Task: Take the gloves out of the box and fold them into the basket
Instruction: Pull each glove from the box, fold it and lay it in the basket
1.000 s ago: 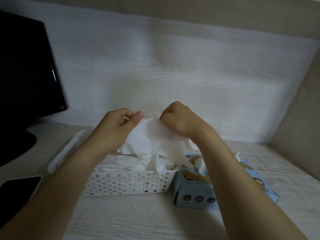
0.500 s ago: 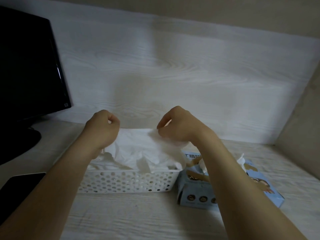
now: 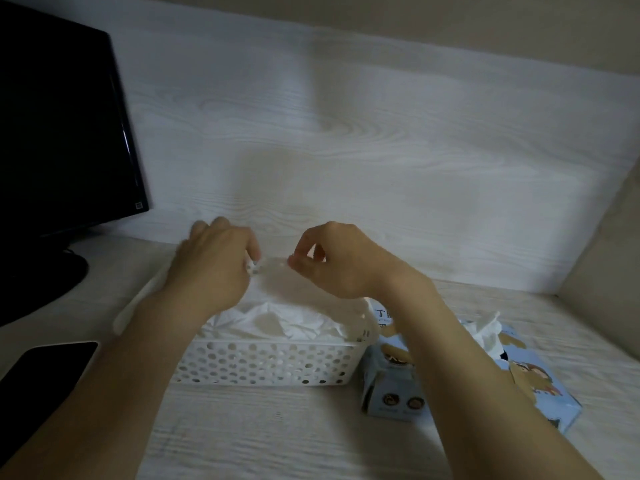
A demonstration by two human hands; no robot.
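Both hands hover over the far rim of the white perforated basket (image 3: 263,362), just left of the frame's middle. The right hand (image 3: 332,261) has its fingers curled, thumb and forefinger pinching the edge of a thin white glove (image 3: 273,285). The left hand (image 3: 214,261) is close beside it with its back to me. It is blurred, and I cannot tell whether it grips the glove or only lies on it. From the hands the glove slopes down onto the heap of gloves (image 3: 277,320), which fills the basket to its rim.

There is little free room here. The basket's right end sits just beside the blue box (image 3: 533,382) at lower right, and the right forearm crosses over the box's near end. A loose glove (image 3: 485,332) sticks up from the box's opening. On the left a dark phone (image 3: 45,372) lies flat at the lower left edge, near the left forearm. A black monitor (image 3: 59,133) fills the upper left, its base (image 3: 41,285) spreading toward the basket's left end. The widest bare stretch is the strip of desk (image 3: 277,441) along the bottom, between the two forearms.

The desk is pale with a wood grain. It is closed in behind by a whitish grained back panel (image 3: 363,150) and on the right by a beige side wall (image 3: 602,251). The light is dim.
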